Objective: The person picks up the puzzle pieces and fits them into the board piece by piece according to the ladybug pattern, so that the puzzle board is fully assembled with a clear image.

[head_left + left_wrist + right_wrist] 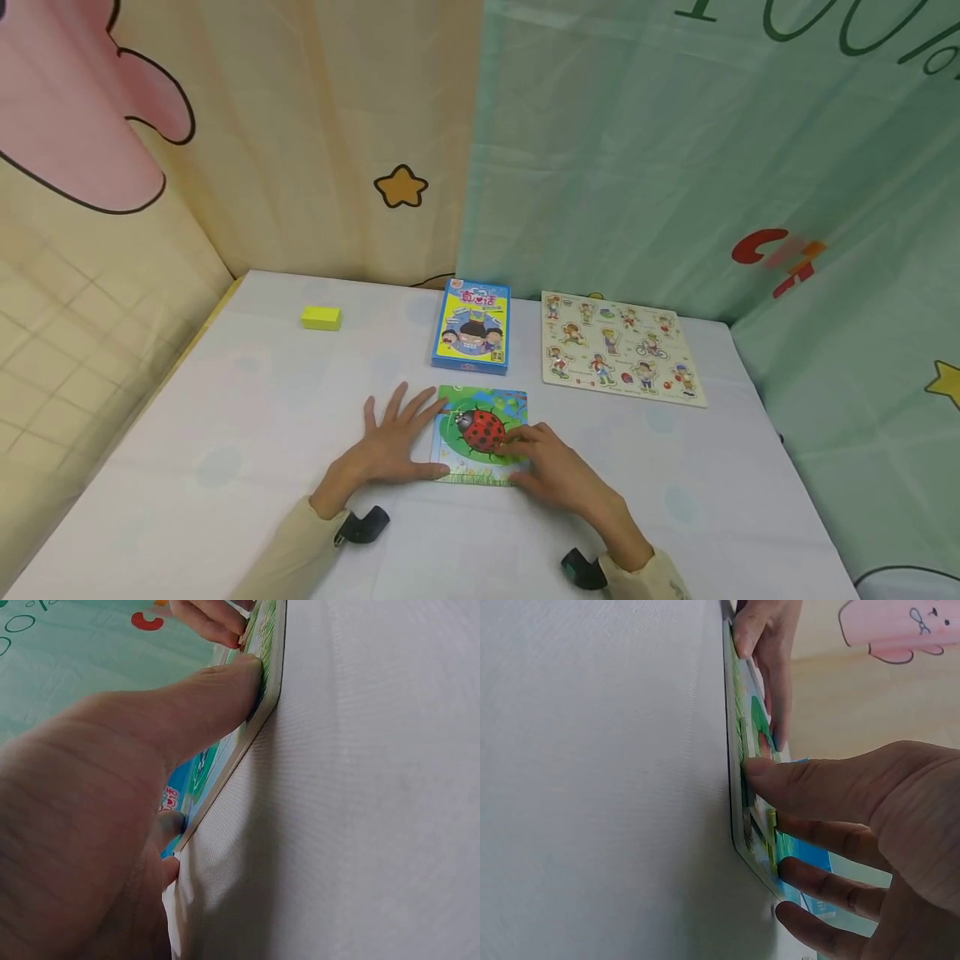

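Note:
A square ladybug jigsaw puzzle (480, 430) lies flat on the white table, its picture a red ladybug on green. My left hand (390, 448) spreads its straight fingers along the puzzle's left side. Its thumb presses the lower left corner, and a fingertip touches the upper left edge. At the lower right, my right hand (561, 473) pinches a puzzle piece (759, 817) between thumb and index finger. That piece sits slightly tilted in the right wrist view, partly hidden by the fingers. The other right fingers reach over the right edge.
Behind the puzzle lies a blue and yellow card box (472, 327). A wooden board with children figures (618, 348) rests at the back right. A small yellow block (322, 318) is at the back left. Printed curtains (600, 167) stand behind the table (225, 400).

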{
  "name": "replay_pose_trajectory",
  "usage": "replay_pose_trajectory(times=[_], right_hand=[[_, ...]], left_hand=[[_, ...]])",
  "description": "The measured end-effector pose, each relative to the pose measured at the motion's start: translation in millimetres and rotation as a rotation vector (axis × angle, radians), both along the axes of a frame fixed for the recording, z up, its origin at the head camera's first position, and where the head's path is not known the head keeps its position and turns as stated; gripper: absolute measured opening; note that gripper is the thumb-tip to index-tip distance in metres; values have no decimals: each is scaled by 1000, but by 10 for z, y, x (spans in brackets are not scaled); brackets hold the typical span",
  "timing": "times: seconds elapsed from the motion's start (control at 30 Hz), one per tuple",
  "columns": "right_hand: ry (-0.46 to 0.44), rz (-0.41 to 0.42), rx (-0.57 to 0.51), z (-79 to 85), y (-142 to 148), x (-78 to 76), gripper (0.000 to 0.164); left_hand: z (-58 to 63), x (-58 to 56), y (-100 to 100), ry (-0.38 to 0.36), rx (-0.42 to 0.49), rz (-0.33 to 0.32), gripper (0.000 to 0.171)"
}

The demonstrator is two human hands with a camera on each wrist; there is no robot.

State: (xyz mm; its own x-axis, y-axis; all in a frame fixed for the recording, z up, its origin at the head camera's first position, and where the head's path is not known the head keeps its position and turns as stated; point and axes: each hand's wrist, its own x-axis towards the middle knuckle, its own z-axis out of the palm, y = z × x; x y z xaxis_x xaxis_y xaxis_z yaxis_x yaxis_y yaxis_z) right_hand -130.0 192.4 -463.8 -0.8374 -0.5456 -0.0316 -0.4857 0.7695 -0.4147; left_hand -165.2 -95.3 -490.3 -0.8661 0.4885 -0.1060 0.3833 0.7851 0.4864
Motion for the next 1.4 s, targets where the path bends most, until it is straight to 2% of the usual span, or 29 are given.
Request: replay_pose_trajectory(times=[0.3, 0.77, 0.97, 1.13, 1.4], right_hand=[[28, -36, -1, -6, -29, 15, 37], [50, -30, 3, -33, -67, 36, 36], [46, -18, 3, -23, -53, 29, 36], [34, -3, -37, -11, -32, 31, 34], [8, -29, -35, 3, -8, 15, 35]], left_hand=[[-21, -9, 1, 1, -6, 1, 101], [1, -1, -8, 10, -9, -3, 100], [-1, 2, -4, 8, -8, -1, 100], [-7, 8, -6, 6, -7, 1, 100], [1, 1, -16, 5, 8, -6, 100]])
